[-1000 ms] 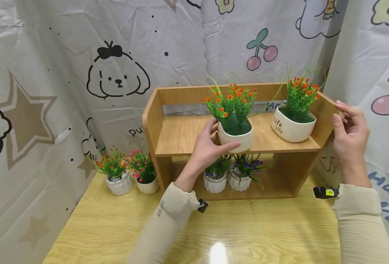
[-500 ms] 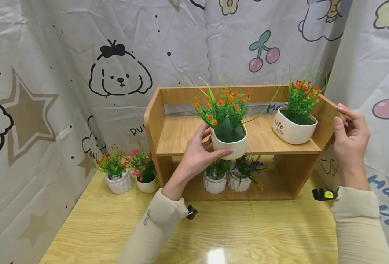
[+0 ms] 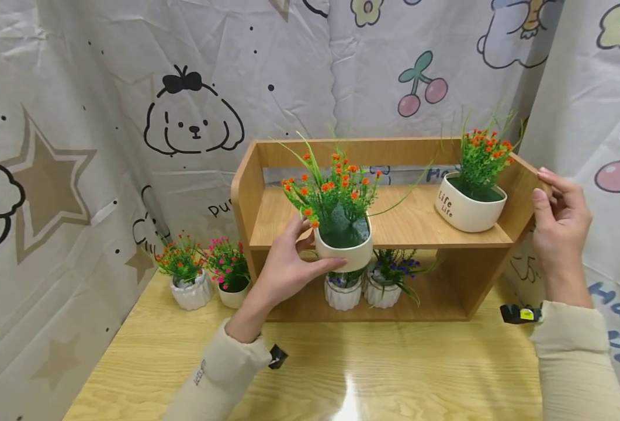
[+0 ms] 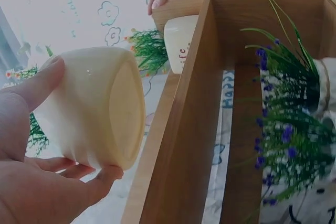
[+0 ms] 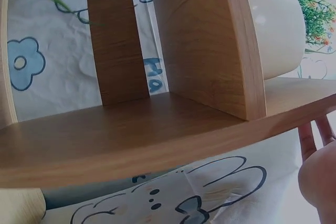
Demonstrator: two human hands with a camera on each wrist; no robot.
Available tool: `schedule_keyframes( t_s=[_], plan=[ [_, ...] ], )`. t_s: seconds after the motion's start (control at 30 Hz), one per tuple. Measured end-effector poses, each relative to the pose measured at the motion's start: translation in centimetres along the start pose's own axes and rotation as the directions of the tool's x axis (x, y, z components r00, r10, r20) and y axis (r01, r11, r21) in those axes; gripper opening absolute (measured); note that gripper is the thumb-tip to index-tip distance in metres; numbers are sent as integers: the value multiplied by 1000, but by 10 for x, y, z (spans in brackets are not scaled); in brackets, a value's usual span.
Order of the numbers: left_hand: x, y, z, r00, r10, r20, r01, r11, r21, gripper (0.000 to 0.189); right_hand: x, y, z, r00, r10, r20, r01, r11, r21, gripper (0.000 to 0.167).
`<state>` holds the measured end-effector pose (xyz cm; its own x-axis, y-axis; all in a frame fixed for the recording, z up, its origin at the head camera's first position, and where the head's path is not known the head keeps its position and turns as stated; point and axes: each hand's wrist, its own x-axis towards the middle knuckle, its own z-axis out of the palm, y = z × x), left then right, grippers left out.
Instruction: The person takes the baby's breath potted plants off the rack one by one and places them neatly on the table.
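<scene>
We hold the held pot in our left hand, thumb across its front and fingers on its left side. It hangs just in front of the shelf, by the upper level's front edge and slightly left of the middle; the left wrist view shows it apart from the shelf. Its mouth faces up. The shelf's long axis runs left to right; how the pot's lies against it we cannot tell. Our right hand, the farther one, pinches the shelf's right end between thumb and fingers.

Counted, we have one shelf and six pots: the one in hand; the Life pot at the upper level's right end; two blue-flowered pots on the lower level; and, just left of the shelf on the table, an orange-flowered pot and a pink-flowered pot.
</scene>
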<state>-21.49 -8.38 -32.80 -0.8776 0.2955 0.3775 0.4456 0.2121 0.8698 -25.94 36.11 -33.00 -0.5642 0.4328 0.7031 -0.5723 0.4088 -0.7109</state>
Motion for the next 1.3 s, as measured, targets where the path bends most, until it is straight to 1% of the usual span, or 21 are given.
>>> schedule_keyframes(
  t_s=[0.17, 0.23, 0.3, 0.4, 0.47, 0.57, 0.63, 0.73, 0.8, 0.83, 0.97, 1.07, 1.17, 1.27, 1.3],
  plan=[
    [-16, -3, -18, 998, 53, -38, -53, 999, -6, 94, 2, 1, 1, 1000, -8, 11, 8, 1000, 0, 35],
    [-24, -4, -26, 997, 55, -52, -55, 999, 5, 95, 2, 1, 1, 1000, 1, 12, -1, 1000, 20, 34],
    [-33, -7, -34, 997, 52, -66, -50, 998, 34, 94, 1, 1, 1, 1000, 11, 14, -11, 1000, 16, 34],
    [-48, -10, -46, 995, 12, -99, -2, 995, 96, 93, 0, -1, -1, 999, 25, 21, -25, 1000, -12, 35],
    [-58, -14, -53, 994, -9, -112, 20, 995, 97, 92, 0, -1, -2, 999, 26, 27, -25, 999, -45, 35],
    [-71, -20, -62, 991, -22, -130, 31, 997, 69, 93, 1, -1, -4, 999, 20, 29, -19, 999, -37, 35],
    [-78, -25, -67, 991, -17, -133, 22, 999, 40, 96, 1, -1, -5, 1000, 15, 25, -15, 1000, -26, 35],
    [-90, -32, -73, 988, -35, -152, 41, 998, 38, 96, 1, -1, -6, 1000, 21, 21, -20, 999, -36, 35],
    [-97, -37, -76, 985, -44, -166, 51, 998, 36, 97, 1, -2, -7, 1000, 17, 26, -15, 998, -64, 35],
    [-101, -40, -78, 984, -52, -172, 59, 998, 38, 97, 2, -2, -8, 999, 19, 26, -18, 998, -56, 35],
    [-118, -51, -84, 973, -83, -216, 97, 994, 55, 101, 4, -3, -8, 1000, 7, 23, -6, 999, -33, 34],
    [-133, -60, -88, 959, -112, -261, 131, 990, 54, 100, 4, -2, -6, 1000, 2, 21, -1, 1000, -17, 34],
    [-145, -68, -93, 945, -115, -307, 131, 991, 32, 98, 4, -1, -4, 1000, -3, 21, 3, 1000, 13, 33],
    [-153, -74, -98, 930, -100, -355, 115, 993, 22, 102, 4, -1, -3, 1000, -5, 16, 4, 1000, 18, 33],
    [-155, -76, -100, 922, -99, -373, 114, 993, 17, 103, 4, -1, -3, 1000, -5, 18, 5, 1000, 4, 33]
  ],
)
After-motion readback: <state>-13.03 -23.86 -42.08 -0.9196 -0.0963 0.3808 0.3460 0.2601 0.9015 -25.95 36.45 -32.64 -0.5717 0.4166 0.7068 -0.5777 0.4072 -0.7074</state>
